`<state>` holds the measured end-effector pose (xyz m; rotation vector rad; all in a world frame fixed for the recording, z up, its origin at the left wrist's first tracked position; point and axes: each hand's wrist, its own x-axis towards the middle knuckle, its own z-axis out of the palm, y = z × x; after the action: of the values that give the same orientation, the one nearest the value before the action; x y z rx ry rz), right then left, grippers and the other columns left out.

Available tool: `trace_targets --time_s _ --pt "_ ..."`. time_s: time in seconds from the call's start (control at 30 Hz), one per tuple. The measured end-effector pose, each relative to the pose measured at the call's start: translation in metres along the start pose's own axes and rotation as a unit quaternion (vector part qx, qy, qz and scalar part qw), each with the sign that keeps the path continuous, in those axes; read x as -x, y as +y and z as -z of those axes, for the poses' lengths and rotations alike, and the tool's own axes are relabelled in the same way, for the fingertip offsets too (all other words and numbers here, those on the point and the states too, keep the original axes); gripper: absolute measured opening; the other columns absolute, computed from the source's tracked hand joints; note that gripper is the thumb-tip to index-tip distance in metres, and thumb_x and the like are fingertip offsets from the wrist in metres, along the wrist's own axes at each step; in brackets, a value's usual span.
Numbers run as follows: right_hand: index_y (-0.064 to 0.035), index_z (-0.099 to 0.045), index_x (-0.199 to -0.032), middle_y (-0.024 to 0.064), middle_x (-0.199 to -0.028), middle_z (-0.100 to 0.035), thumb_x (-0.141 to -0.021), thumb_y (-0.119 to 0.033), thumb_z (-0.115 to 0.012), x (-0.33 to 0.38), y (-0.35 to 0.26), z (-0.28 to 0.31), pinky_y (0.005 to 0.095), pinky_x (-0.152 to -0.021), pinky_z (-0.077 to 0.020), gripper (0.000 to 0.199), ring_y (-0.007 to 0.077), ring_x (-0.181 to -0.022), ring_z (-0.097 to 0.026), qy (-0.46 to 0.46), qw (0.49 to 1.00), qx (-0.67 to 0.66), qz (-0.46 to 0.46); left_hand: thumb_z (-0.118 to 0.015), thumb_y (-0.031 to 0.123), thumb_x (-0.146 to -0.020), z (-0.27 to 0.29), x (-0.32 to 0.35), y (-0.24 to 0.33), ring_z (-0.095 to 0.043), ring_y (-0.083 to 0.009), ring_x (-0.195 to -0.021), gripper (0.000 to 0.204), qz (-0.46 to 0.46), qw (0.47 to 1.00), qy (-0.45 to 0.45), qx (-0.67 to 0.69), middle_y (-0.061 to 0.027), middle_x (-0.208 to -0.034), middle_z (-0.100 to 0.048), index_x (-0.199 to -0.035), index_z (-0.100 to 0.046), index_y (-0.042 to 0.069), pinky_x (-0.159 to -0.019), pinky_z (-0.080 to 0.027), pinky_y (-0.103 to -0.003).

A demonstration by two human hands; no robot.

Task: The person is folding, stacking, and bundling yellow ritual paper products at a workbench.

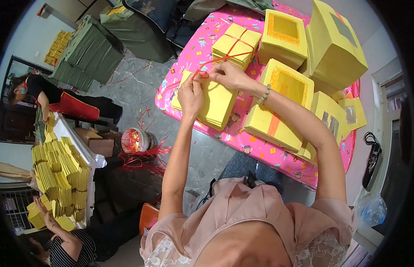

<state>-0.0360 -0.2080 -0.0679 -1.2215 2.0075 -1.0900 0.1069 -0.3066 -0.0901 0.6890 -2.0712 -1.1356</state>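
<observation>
A stack of yellow paper sheets (217, 106) lies at the near left edge of the pink-covered table, under my hands. My left hand (190, 94), fingers closed in a pinch, holds a red plastic strap (222, 58) above the stack's far end. Close beside it, my right hand (230, 76) pinches the same red strap, its wrist wearing a bead bracelet (264, 94). One end of the strap trails left over the table edge, and another part slants up to the right. Just beyond my hands sits a yellow paper bundle (233, 41) tied crosswise with red strap.
Tall yellow paper stacks (278, 104) crowd the right of the pink tablecloth (189, 51). On the floor to the left stands a bucket (147, 140) with red strap scraps. Two people work at a side table (78, 133) piled with folded yellow paper.
</observation>
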Motion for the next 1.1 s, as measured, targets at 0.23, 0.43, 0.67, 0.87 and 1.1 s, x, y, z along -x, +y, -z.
trace_targets --time_s 0.23,0.43,0.67,0.87,1.1 --pt "-0.0112 -0.072 -0.089 -0.0055 -0.074 -0.063 -0.092 -0.026 -0.060 -0.014 -0.018 -0.001 0.0205 -0.063 -0.0406 0.019 0.0037 -0.072 -0.054 -0.060 0.956 -0.237 -0.161 -0.046 0.033 -0.098 0.003 0.004 0.002 -0.063 -0.0286 -0.064 0.032 -0.004 0.998 0.000 -0.060 -0.0117 -0.069 -0.064 -0.103 -0.068 0.011 -0.058 -0.046 -0.037" --pt "-0.0114 -0.070 -0.091 -0.0041 -0.071 -0.061 -0.094 -0.021 -0.058 -0.019 -0.034 0.006 0.0202 -0.060 -0.0410 0.015 0.0042 -0.067 -0.053 -0.003 0.900 -0.351 -0.260 -0.051 0.031 -0.097 0.002 0.006 0.013 -0.064 -0.0275 -0.069 0.030 -0.021 0.999 0.004 -0.041 -0.0134 -0.076 -0.065 -0.099 -0.069 0.007 -0.062 -0.047 -0.036" --pt "-0.0049 -0.060 -0.088 -0.0020 -0.075 -0.057 -0.094 -0.019 -0.054 0.030 -0.028 -0.009 0.0229 -0.062 -0.0413 0.016 0.0057 -0.068 -0.050 0.162 0.946 -0.253 -0.119 -0.052 0.027 -0.096 0.014 0.004 -0.004 -0.065 -0.0209 -0.077 0.029 0.014 0.998 -0.055 0.025 -0.0145 -0.088 -0.068 -0.100 -0.070 0.003 -0.069 -0.049 -0.033" --pt "-0.0021 -0.055 -0.089 -0.0011 -0.073 -0.051 -0.094 -0.021 -0.057 0.068 -0.022 -0.020 0.0241 -0.059 -0.0387 0.020 0.0062 -0.064 -0.043 0.315 0.942 -0.100 -0.054 -0.065 0.018 -0.088 0.022 0.003 -0.006 -0.066 -0.0170 -0.085 0.021 -0.046 0.989 -0.086 0.110 -0.0112 -0.098 -0.070 -0.097 -0.072 0.001 -0.077 -0.052 -0.030" --pt "0.0009 -0.049 -0.088 0.0106 -0.077 -0.053 -0.094 -0.017 -0.056 0.104 -0.037 -0.062 0.0343 -0.066 -0.0433 0.020 0.0188 -0.071 -0.053 0.410 0.886 -0.213 -0.049 -0.074 0.020 -0.077 0.037 0.010 0.013 -0.067 -0.0177 -0.075 0.020 -0.037 0.989 -0.062 -0.131 -0.0103 -0.089 -0.070 -0.088 -0.074 0.003 -0.069 -0.050 -0.028"
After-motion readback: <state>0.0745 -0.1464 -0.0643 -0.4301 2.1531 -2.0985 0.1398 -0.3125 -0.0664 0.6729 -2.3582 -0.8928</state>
